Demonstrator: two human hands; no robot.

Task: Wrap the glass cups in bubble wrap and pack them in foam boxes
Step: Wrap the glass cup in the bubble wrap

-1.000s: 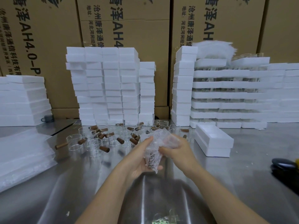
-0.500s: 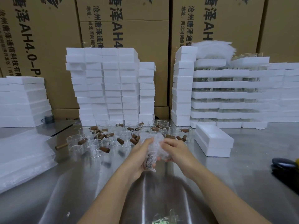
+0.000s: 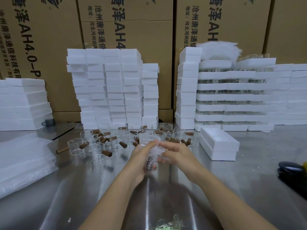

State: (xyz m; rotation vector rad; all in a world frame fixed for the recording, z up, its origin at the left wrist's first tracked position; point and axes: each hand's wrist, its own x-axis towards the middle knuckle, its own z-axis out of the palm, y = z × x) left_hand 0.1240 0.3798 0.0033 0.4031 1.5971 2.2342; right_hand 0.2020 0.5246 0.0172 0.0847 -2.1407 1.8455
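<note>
Both hands, left (image 3: 142, 159) and right (image 3: 177, 154), clasp the bubble-wrapped cup (image 3: 150, 149) between them.

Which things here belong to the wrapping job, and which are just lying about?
Job: wrapped cup, gripped by left hand and right hand; bare cups; bubble wrap sheets; open foam box; foam stacks.
Lying about: cartons; black object, right edge.

Only 1 view, worn on the head, looks forward and down across the counter (image 3: 259, 171) toward the cardboard cartons (image 3: 149, 47) behind it. It sits close over the left hand (image 3: 142, 157) and right hand (image 3: 178, 154) at the counter's near side.
</note>
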